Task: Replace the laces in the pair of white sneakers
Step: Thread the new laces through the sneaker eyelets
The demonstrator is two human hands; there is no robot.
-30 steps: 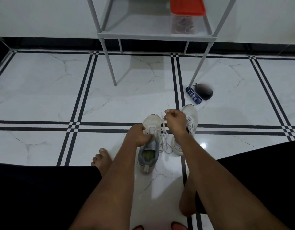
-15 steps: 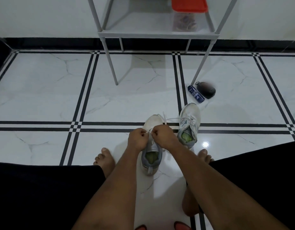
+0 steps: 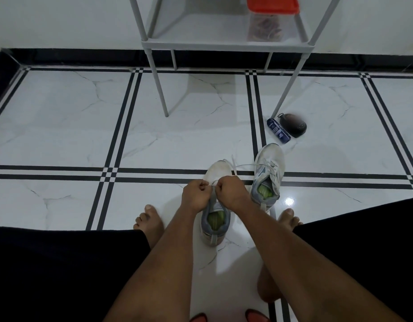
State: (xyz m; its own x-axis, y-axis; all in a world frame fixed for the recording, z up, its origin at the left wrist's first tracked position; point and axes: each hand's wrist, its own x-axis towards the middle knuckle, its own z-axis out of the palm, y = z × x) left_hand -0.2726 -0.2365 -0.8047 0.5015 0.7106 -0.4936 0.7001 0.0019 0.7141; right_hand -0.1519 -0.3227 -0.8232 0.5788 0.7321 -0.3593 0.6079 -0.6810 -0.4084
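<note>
Both hands sit close together over the near white sneaker (image 3: pixel 215 205) on the floor. The left hand (image 3: pixel 196 196) and the right hand (image 3: pixel 232 193) each pinch its white lace (image 3: pixel 233 165). The other sneaker (image 3: pixel 268 174) stands just to the right.

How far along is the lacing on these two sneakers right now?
Done, apparently: the right-hand sneaker stands laced, its lace crossed up the front. In hand: the left hand and right hand both pinch the white lace over the near sneaker, whose loose ends trail past the toe. Left: finishing and tying this one; the hands hide how far up it is laced.
</note>
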